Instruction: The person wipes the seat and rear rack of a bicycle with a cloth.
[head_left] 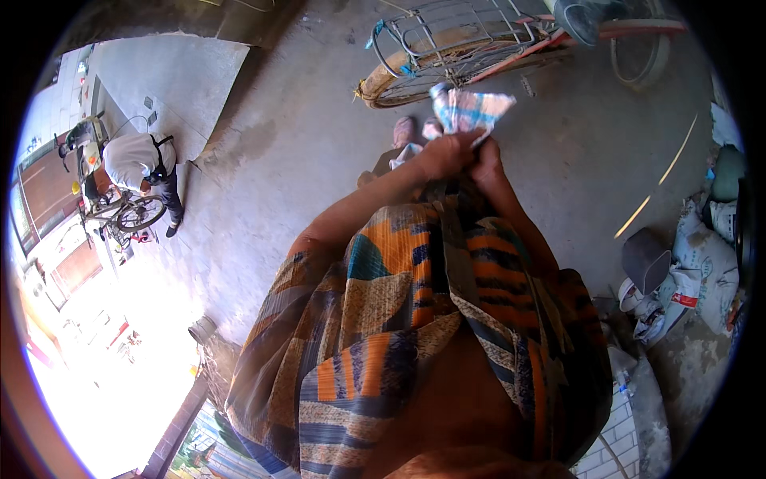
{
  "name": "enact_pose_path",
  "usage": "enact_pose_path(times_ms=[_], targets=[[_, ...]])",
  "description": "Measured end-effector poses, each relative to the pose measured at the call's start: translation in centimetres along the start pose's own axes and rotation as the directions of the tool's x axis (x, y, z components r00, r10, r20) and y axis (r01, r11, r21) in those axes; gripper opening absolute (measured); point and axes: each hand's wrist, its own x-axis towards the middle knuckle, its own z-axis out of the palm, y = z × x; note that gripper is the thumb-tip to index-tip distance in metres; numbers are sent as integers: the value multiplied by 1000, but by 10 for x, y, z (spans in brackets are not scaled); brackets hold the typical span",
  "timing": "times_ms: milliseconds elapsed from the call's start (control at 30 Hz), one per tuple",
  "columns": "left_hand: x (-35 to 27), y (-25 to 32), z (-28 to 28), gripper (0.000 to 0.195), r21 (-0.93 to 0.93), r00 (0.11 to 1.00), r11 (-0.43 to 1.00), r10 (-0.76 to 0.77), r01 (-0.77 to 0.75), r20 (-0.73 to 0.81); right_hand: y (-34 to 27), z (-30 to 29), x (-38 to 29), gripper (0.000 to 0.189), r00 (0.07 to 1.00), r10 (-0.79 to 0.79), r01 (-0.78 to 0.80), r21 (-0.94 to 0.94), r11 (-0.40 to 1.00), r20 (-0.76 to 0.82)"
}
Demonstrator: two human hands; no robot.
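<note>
A plaid cloth in white, pink and blue hangs out beyond my two hands in front of my body. My left hand is closed on the cloth, and a further piece of the cloth shows beside my left wrist. Close against it, my right hand also grips the cloth's near edge; its fingers are partly hidden. Below the cloth my feet in pinkish shoes stand on the concrete floor.
Just past the cloth is a bicycle with a rusty rear wheel and a wire rack. At left a person bends over another bicycle. White sacks and a grey cap lie at right.
</note>
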Motion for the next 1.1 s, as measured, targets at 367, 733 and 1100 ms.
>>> enact_pose_path(times_ms=[367,733,1100], targets=[[-63,-67,-35,39,43,995,998,33,-38,93,66,72,-16,54,988,-23,-18,259,966,154],[-169,-176,-127,47,-86,995,996,20,-12,94,212,152,49,34,985,86,-86,-5,996,149],[-134,-205,-174,30,161,990,978,128,-136,57,163,101,92,33,885,-424,465,370,804,-190]])
